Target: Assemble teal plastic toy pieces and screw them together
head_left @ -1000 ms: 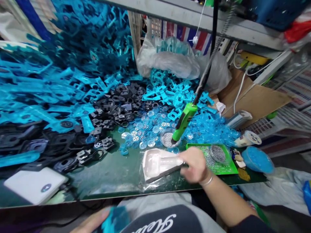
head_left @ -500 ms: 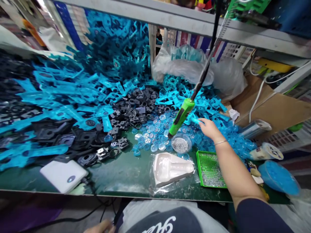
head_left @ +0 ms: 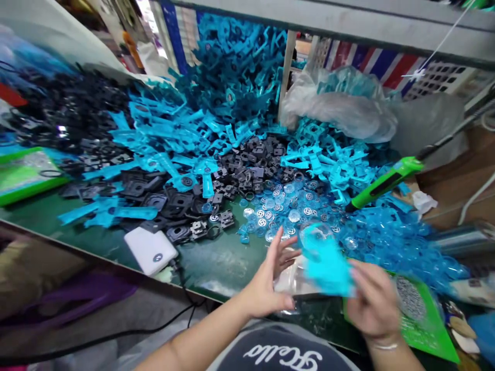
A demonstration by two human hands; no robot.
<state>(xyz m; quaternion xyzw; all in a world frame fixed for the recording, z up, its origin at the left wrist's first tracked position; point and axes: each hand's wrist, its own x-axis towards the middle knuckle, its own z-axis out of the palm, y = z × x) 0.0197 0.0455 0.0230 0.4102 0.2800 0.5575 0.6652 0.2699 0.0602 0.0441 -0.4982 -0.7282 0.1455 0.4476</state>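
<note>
Above the front of the green work table (head_left: 220, 263), my right hand (head_left: 373, 304) is blurred and shut on a flat turquoise plastic piece (head_left: 327, 263). My left hand (head_left: 266, 278) stands open with spread fingers just left of that piece, holding nothing. Below the hands, a white moulded tray in a clear bag (head_left: 292, 278) is mostly hidden. Behind them lie clear round discs with silver spiral marks (head_left: 286, 211), a heap of blue translucent caps (head_left: 398, 247), black plastic frames (head_left: 247, 172) and many turquoise plastic pieces (head_left: 170, 134).
A green-handled pen tool on a cord (head_left: 382, 183) lies over the pile at right. A green perforated tray with silver beads (head_left: 421, 319) sits by my right hand, another green tray (head_left: 27, 172) at far left. A white box with a cable (head_left: 150, 250) stands near the table edge.
My right hand has come back from the pile and now holds the turquoise piece up. My left hand has risen from beside my body. The view has swung, shifting the table contents left.
</note>
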